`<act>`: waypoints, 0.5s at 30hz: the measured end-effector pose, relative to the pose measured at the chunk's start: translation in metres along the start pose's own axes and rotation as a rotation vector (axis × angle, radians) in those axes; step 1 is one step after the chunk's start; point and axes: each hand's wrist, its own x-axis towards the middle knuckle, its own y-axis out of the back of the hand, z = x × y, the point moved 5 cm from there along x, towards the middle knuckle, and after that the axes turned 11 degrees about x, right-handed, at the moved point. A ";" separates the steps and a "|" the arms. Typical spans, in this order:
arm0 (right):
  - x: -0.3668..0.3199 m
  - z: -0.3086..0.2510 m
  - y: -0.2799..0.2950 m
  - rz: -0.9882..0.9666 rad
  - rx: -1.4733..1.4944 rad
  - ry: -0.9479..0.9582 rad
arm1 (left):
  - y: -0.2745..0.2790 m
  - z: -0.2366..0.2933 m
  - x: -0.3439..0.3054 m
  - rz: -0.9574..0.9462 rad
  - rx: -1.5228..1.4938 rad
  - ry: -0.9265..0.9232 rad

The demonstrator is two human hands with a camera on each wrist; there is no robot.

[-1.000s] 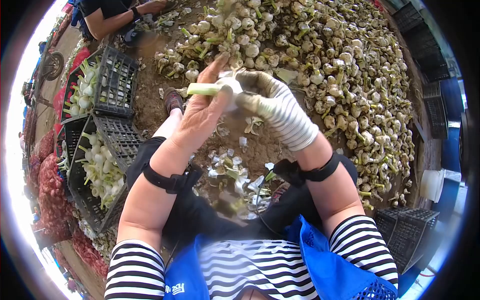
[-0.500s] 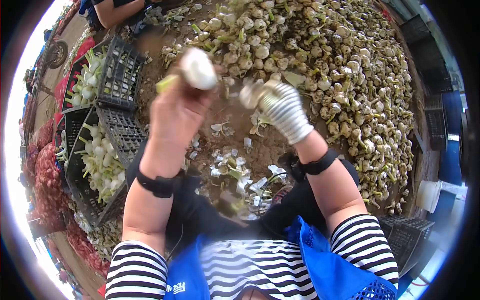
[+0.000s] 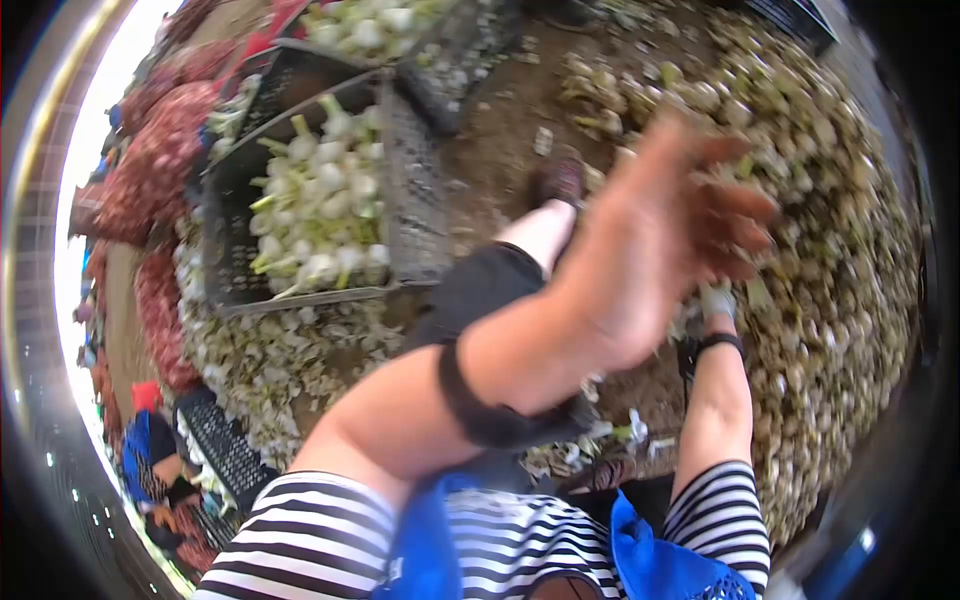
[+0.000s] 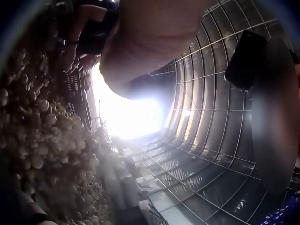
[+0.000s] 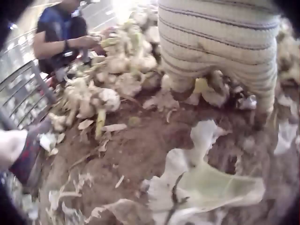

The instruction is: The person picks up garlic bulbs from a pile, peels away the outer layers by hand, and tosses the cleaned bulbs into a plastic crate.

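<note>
The bare left hand (image 3: pixel 655 235) is raised in the middle of the head view, blurred, its fingers spread and no bulb visible in it. In the left wrist view only the heel of that hand (image 4: pixel 152 47) shows. Beyond it in the head view, the gloved right hand (image 3: pixel 718 300) is low by the edge of the garlic pile (image 3: pixel 830 340), partly covered by the left. In the right wrist view the striped glove (image 5: pixel 218 47) points down at the soil, with a bulb (image 5: pixel 214 91) between its fingers; whether they grip it is unclear.
A black crate (image 3: pixel 300 300) of clean trimmed bulbs (image 3: pixel 325 200) lies left, another crate above it. Red net sacks (image 3: pixel 165 165) stand farther left. Peeled leaves (image 5: pixel 201 183) litter the soil. Another person (image 5: pixel 58 37) crouches beyond the pile.
The head view has turned left, bringing the crates nearer the middle. The white bulb is gone from the left hand, whose fingers have spread. The right hand has moved down to the pile's edge.
</note>
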 end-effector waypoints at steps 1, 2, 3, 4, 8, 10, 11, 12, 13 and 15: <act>-0.025 -0.047 0.000 -0.024 0.015 0.038 | -0.002 -0.002 0.002 -0.024 -0.037 0.009; -0.058 -0.091 0.022 0.250 -0.185 0.093 | -0.003 -0.006 0.003 -0.036 -0.007 -0.006; -0.090 -0.122 0.044 0.531 -0.386 0.141 | -0.002 -0.010 0.004 -0.042 -0.009 0.013; -0.077 -0.098 0.031 0.356 -0.459 0.111 | -0.003 -0.013 0.005 -0.051 0.015 0.044; -0.091 -0.103 0.026 0.156 -0.036 0.113 | -0.002 -0.025 0.009 -0.058 0.040 0.105; -0.099 -0.095 0.024 -0.065 0.365 0.112 | 0.002 -0.024 0.005 -0.032 0.140 0.124; -0.108 -0.087 0.037 -0.149 0.561 0.096 | 0.003 -0.026 0.005 -0.036 0.186 0.130; -0.110 -0.089 0.050 0.049 0.642 0.237 | 0.010 -0.031 0.010 0.059 0.317 0.042; -0.180 -0.188 0.117 0.079 0.692 0.322 | 0.006 -0.021 -0.003 0.237 0.492 0.095; -0.231 -0.242 0.184 0.335 0.672 0.635 | 0.010 -0.036 0.001 0.307 0.598 -0.002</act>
